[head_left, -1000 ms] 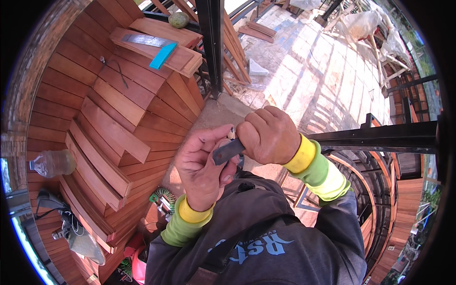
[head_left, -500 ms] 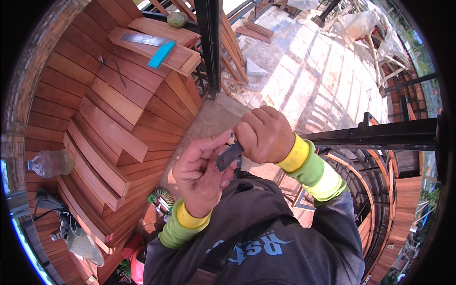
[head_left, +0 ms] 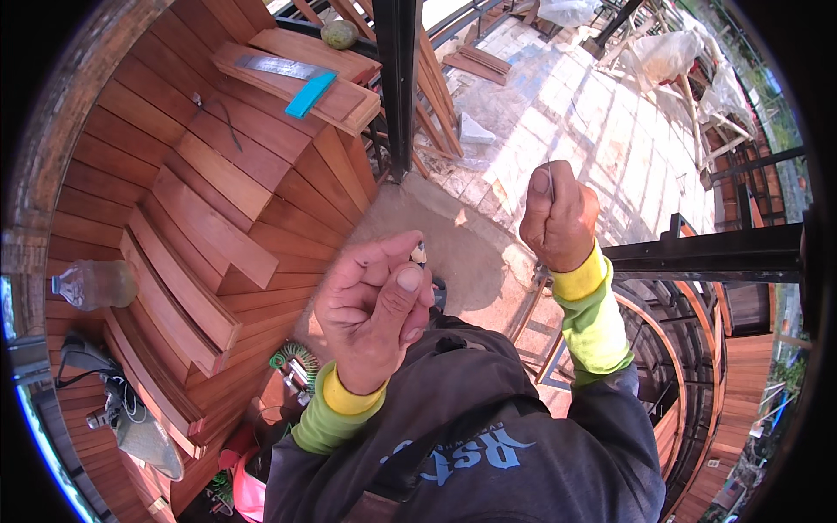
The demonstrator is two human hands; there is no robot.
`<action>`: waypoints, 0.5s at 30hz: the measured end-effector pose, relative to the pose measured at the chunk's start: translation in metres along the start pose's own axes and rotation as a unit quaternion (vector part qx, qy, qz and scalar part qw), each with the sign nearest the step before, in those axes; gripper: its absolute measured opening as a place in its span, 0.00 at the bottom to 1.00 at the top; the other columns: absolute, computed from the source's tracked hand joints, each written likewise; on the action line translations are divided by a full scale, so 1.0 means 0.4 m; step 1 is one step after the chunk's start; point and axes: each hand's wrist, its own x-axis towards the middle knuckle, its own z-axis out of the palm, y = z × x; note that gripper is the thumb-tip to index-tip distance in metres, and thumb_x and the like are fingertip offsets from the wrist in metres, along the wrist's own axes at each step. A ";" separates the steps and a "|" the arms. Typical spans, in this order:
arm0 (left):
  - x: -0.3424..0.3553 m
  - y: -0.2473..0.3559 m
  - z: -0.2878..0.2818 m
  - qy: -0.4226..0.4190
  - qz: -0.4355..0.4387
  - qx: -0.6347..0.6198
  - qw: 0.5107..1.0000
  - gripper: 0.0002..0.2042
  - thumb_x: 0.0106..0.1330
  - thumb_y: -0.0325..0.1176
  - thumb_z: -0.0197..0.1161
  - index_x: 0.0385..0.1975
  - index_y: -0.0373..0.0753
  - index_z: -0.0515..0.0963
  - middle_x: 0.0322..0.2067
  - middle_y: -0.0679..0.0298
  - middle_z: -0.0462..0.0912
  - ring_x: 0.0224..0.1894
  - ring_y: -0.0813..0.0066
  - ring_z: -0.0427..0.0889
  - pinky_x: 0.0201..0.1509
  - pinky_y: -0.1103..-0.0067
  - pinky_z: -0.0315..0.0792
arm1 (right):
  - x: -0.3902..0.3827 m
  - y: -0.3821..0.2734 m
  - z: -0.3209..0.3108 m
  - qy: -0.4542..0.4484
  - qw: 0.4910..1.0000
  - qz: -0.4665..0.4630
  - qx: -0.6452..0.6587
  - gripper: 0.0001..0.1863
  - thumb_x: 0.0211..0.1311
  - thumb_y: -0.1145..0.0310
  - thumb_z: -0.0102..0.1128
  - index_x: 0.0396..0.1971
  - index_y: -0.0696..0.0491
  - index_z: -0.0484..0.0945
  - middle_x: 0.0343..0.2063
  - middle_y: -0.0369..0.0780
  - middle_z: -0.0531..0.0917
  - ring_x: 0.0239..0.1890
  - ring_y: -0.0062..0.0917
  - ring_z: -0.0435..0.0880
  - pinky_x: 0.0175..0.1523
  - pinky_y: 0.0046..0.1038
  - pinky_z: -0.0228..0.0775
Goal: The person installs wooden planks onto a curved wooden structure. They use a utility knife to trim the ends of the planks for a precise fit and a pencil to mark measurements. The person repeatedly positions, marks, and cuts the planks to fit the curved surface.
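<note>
Between the thumb and fingers of my left hand is a pencil, its pale, bared wood and dark tip sticking up; the rest lies hidden in my grip. My right hand is raised farther right, apart from the pencil. It is closed on a thin blade, seen nearly edge-on, with the thumb pressed along it; its handle is hidden in the fist.
Curved wooden steps at left carry loose boards, a square with a blue handle, a plastic bottle and a green round fruit. A black metal post stands ahead; a black rail runs right.
My right hand has moved away from my left, to the right and slightly down, turning the blade upward. The left hand stays nearly in place, and the pencil's tip now shows more plainly.
</note>
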 end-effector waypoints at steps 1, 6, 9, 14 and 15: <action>-0.001 0.000 -0.002 -0.004 -0.002 -0.009 1.000 0.12 0.66 0.29 0.58 0.47 0.32 0.71 0.23 0.57 0.78 0.11 0.87 0.62 0.12 0.90 0.55 | -0.007 -0.020 0.001 -0.019 0.999 -0.035 0.005 0.08 0.45 0.77 0.60 0.25 0.56 0.69 0.16 0.42 0.71 0.17 0.39 0.75 0.23 0.34 0.68; -0.005 0.005 -0.009 -0.024 -0.031 -0.040 0.998 0.15 0.66 0.32 0.59 0.47 0.29 0.69 0.23 0.56 0.78 0.11 0.87 0.62 0.12 0.91 0.56 | -0.004 -0.096 0.022 -0.098 0.979 -0.175 0.037 0.14 0.33 0.70 0.63 0.20 0.52 0.66 0.15 0.38 0.68 0.18 0.31 0.74 0.23 0.30 0.66; -0.017 -0.002 -0.018 -0.038 -0.013 -0.092 0.995 0.16 0.66 0.32 0.59 0.47 0.27 0.68 0.23 0.56 0.78 0.11 0.87 0.62 0.12 0.92 0.57 | 0.001 -0.125 0.034 -0.098 0.968 -0.231 0.017 0.12 0.34 0.68 0.59 0.17 0.51 0.64 0.14 0.35 0.67 0.17 0.26 0.72 0.22 0.28 0.64; -0.031 -0.001 -0.033 -0.041 -0.003 -0.086 0.995 0.17 0.65 0.32 0.60 0.47 0.27 0.68 0.23 0.56 0.78 0.11 0.87 0.63 0.12 0.92 0.58 | 0.010 -0.155 0.034 -0.088 0.963 -0.256 -0.010 0.10 0.36 0.67 0.58 0.17 0.50 0.66 0.14 0.34 0.67 0.17 0.25 0.72 0.22 0.27 0.64; -0.035 0.001 -0.036 -0.040 0.003 -0.080 0.996 0.16 0.65 0.31 0.60 0.47 0.27 0.68 0.23 0.56 0.78 0.11 0.87 0.63 0.12 0.92 0.58 | 0.012 -0.158 0.033 -0.091 0.961 -0.261 -0.008 0.10 0.36 0.67 0.58 0.17 0.50 0.66 0.14 0.34 0.67 0.17 0.25 0.72 0.22 0.27 0.64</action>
